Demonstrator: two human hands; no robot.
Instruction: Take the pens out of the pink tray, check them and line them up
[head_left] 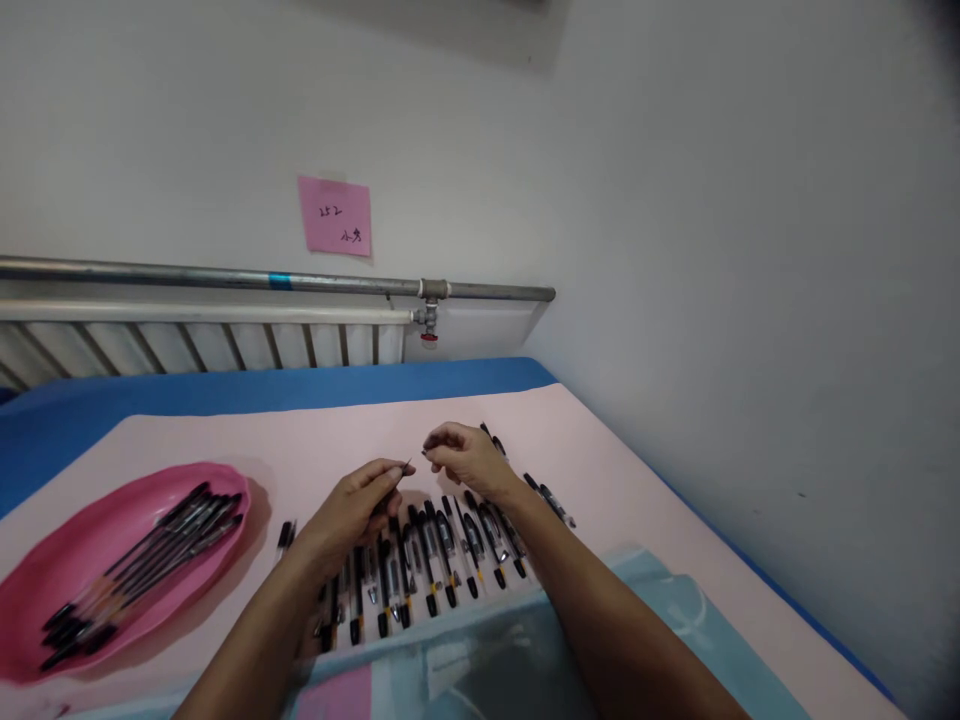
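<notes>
My left hand (367, 500) is closed on a thin dark pen part (397, 478), its fine tip pointing up toward the right. A short gap away, my right hand (466, 458) pinches a tiny dark piece (424, 453) between thumb and finger; it is too small to name. Below both hands, disassembled pens lie in a row, with black-capped pen barrels (429, 545) and small metallic tips (373, 595) among them. My forearms cover part of the row.
On the left, a pink oval tray (225, 475) holds a bundle of pens (165, 550). More pen parts (550, 500) lie right of my right hand. A light blue cloth (645, 580) covers the near edge. Behind the pink tabletop (315, 435) are a radiator (225, 345) and wall.
</notes>
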